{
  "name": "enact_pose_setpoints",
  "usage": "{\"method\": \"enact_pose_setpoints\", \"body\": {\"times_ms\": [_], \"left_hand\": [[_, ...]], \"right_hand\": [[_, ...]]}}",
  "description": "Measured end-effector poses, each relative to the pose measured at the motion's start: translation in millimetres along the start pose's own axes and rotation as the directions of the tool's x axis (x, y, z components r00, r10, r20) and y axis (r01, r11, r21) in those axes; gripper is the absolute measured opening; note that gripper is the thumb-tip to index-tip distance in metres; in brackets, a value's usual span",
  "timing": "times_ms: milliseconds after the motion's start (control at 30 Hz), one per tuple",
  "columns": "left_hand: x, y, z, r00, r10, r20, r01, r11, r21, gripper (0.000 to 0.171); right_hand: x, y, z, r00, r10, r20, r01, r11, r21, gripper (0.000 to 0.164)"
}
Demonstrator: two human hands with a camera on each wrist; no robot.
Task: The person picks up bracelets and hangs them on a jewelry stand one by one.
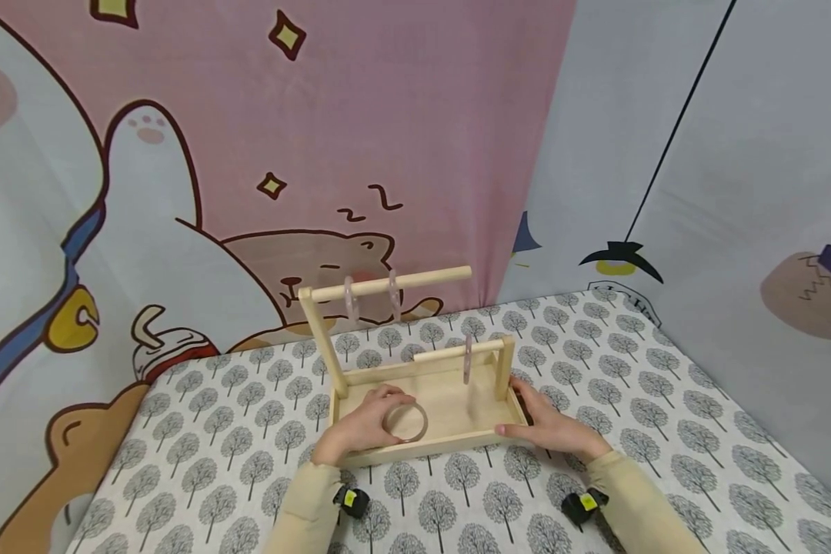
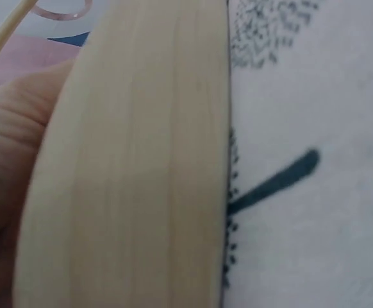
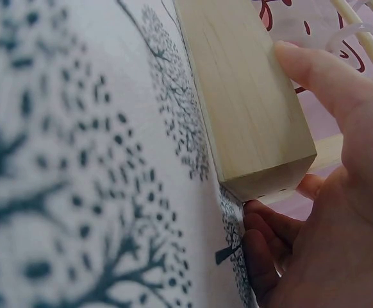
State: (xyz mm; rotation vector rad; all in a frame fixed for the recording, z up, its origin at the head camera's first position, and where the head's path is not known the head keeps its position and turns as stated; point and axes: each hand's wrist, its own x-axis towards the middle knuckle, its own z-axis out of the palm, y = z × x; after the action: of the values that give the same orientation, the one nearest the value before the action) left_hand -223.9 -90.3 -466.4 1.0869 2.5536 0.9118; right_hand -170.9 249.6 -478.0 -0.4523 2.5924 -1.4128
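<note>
A light wooden display stand (image 1: 439,438) has a shallow tray base and two rods, each on a post. My left hand (image 1: 370,422), over the tray's left part, pinches a pale bangle (image 1: 425,423) between thumb and fingers. At the tray's right front corner my right hand (image 1: 557,427) grips the base, thumb on the front rim and fingers round the end. The right wrist view shows the thumb (image 3: 295,61) on the tray's edge. In the left wrist view the tray's front wall (image 2: 135,167) hides much of the left hand.
Two pinkish bangles, a left one (image 1: 351,298) and a right one (image 1: 394,296), hang on the upper rod (image 1: 436,277). Another bangle (image 1: 467,360) hangs on the lower rod (image 1: 439,355). A tree-print cloth (image 1: 249,462) lies beneath; a cartoon curtain (image 1: 415,115) rises behind.
</note>
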Motion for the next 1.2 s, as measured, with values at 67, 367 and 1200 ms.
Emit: {"method": "enact_pose_setpoints", "body": {"times_ms": [67,367,1200], "left_hand": [[0.9,-0.9,0.6,1.0,0.019,0.0,-0.019,1.0,0.01,0.072],[-1.5,-9.5,6.6,0.997,0.036,-0.068,-0.034,0.999,0.027,0.075],[-13.0,-11.5,1.2,0.963,-0.075,-0.26,0.013,0.973,-0.232,0.07]], "right_hand": [[0.1,-0.1,0.0,1.0,-0.006,0.002,0.006,1.0,0.005,0.091],[0.1,-1.5,-0.8,1.0,-0.025,0.003,0.025,0.999,0.025,0.091],[-1.8,-4.2,-1.5,1.0,-0.001,0.005,0.001,1.0,0.019,0.089]]}}
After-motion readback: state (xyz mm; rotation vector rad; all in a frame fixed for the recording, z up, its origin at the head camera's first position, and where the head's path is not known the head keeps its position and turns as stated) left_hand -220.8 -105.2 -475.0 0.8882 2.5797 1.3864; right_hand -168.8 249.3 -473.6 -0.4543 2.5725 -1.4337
